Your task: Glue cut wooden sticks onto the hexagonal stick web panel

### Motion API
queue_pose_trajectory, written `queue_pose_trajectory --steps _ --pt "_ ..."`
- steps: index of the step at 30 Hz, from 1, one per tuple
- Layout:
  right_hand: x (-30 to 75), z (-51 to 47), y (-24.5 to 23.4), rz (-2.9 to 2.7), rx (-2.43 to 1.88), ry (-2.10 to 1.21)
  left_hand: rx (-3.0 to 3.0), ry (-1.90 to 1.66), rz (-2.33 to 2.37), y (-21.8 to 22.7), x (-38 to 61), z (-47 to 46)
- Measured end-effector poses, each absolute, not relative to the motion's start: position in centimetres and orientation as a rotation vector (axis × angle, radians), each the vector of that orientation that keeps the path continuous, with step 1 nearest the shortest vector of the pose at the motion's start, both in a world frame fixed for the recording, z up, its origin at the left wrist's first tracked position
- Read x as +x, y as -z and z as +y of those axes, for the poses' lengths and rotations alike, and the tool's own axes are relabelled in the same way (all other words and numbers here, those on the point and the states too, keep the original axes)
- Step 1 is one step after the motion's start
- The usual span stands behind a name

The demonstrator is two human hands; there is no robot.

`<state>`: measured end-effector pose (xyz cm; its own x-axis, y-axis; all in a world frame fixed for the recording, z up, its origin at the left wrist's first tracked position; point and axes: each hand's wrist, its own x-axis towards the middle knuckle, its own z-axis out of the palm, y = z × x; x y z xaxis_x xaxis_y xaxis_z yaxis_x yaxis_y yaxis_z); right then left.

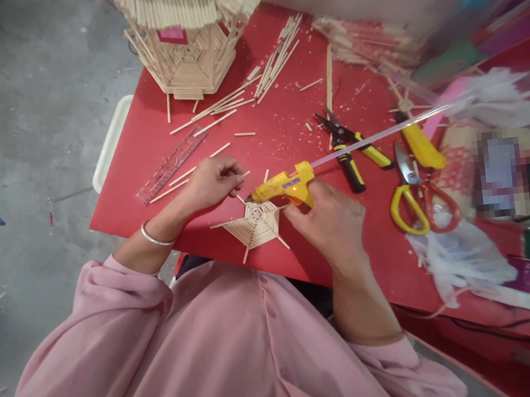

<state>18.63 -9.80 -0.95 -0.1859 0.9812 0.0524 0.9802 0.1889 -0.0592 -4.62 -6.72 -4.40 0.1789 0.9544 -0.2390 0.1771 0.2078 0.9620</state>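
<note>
My right hand grips a yellow glue gun with a long clear glue stick trailing out of its back. Its nozzle points left at the upper edge of a hexagonal web of thin wooden sticks lying on the red table. My left hand is closed in a pinch on a small wooden stick just above the web, close to the nozzle. A bangle is on my left wrist.
A tall stick-built model stands at the table's far edge. Loose sticks and a clear ruler lie behind my left hand. To the right lie yellow-and-black pliers, a yellow cutter, scissors and plastic bags.
</note>
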Motion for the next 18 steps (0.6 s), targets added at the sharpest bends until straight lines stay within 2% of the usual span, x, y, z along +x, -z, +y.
queue_pose_trajectory --steps 18 --pt "18.6 -9.7 0.39 -2.401 -1.981 0.005 1.266 -0.783 1.293 4.21 -4.64 -6.65"
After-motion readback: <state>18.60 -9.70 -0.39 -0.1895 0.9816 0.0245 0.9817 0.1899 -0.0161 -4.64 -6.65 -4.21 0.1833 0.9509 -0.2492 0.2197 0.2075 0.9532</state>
